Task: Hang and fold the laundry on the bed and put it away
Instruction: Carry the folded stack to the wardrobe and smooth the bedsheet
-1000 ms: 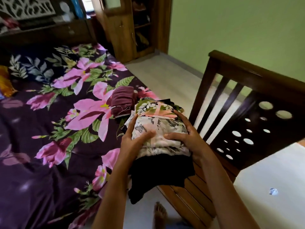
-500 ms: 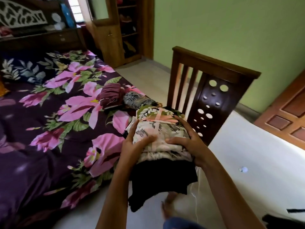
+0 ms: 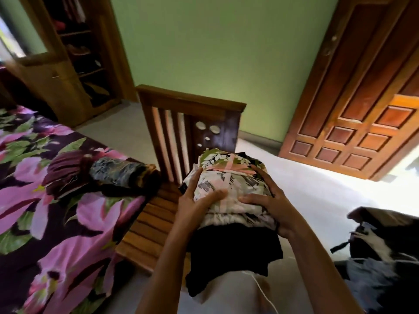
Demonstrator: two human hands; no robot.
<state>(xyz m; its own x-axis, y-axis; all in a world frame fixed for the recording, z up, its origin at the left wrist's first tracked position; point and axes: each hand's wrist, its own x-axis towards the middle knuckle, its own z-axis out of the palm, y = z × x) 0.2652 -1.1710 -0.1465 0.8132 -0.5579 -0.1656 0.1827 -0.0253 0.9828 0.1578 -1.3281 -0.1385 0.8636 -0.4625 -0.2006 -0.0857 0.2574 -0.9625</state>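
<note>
**Stack up and carried, two pieces left on the bed**

Both hands clamp the folded stack (image 3: 231, 177) between them. The left hand (image 3: 195, 200) is on its left flank and the right hand (image 3: 269, 200) on its right, thumbs pressed on top, with a black garment (image 3: 233, 252) sagging underneath. Folding looks largely done — putting away remains, I'd say. Left of the hands, a maroon piece (image 3: 65, 173) and a dark patterned roll (image 3: 118, 172) wait on the bed (image 3: 45, 223). Beyond them the wardrobe (image 3: 74, 64) is blurred — its shelf contents are unreadable.

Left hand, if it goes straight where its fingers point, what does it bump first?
Probably the wooden bed end, standing just beyond the left hand and the pile of clothes it holds. How far off it stands is hard to tell.
</note>
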